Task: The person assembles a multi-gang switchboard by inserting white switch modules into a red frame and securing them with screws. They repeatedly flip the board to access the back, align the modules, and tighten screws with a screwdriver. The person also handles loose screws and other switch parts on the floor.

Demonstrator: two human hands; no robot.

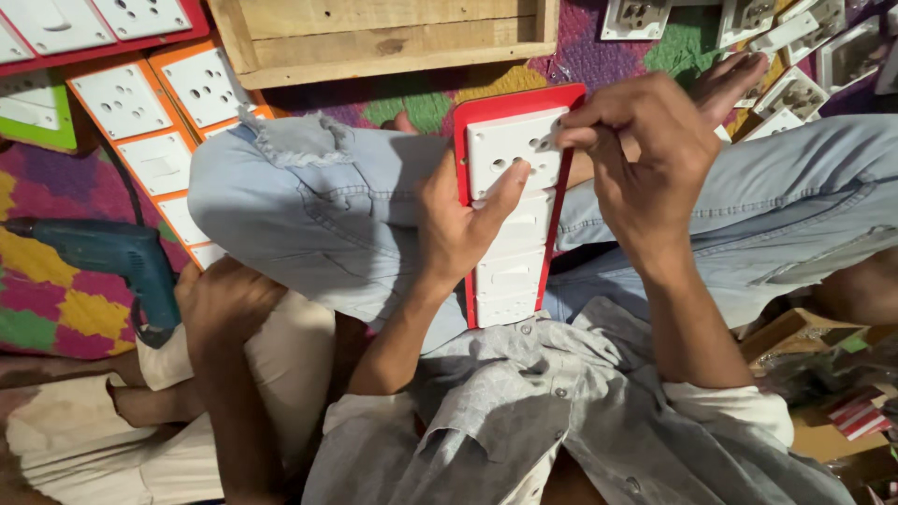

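A long red-backed board with white sockets and switches stands upright on my crossed legs in jeans. My left hand grips its left edge, the thumb lying across the top white socket plate. At that socket's upper right corner my right hand pinches with the fingertips; whatever small thing it may hold is hidden.
Orange-framed socket boards lie on the patterned mat at left, next to a teal power drill. A wooden crate sits at the top. Loose white socket modules are scattered top right. Another person's foot and leg rest lower left. Cardboard boxes stand at right.
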